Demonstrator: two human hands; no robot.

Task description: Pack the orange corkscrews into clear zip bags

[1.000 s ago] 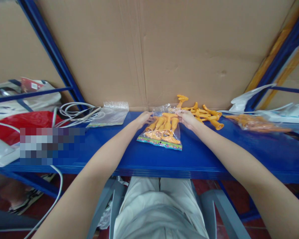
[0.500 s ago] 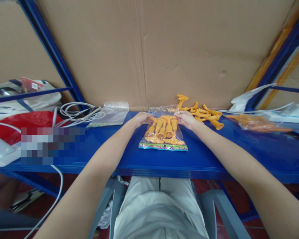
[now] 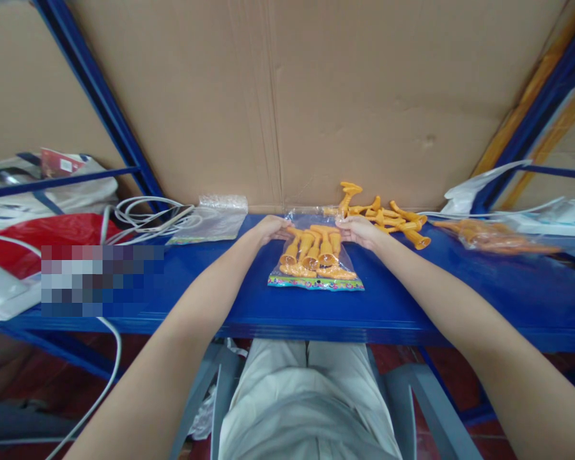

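A clear plastic bag [image 3: 316,259] with a colourful printed bottom strip lies on the blue shelf [image 3: 412,300] in front of me. It holds several orange plastic pieces. My left hand [image 3: 268,229] pinches the bag's upper left corner. The upper right corner is gripped by my right hand [image 3: 359,230]. Both hands have their fingers closed on the bag's open end, pressed toward each other.
Loose orange plastic pieces [image 3: 388,217] lie behind my right hand against the cardboard wall [image 3: 287,96]. A second filled bag [image 3: 489,237] lies at the right. An empty clear bag [image 3: 211,220], white cables [image 3: 144,214] and a red bag [image 3: 52,231] are at the left.
The bag was turned from a slant to lie square on the shelf and slid slightly right. Both hands kept hold of its top corners.
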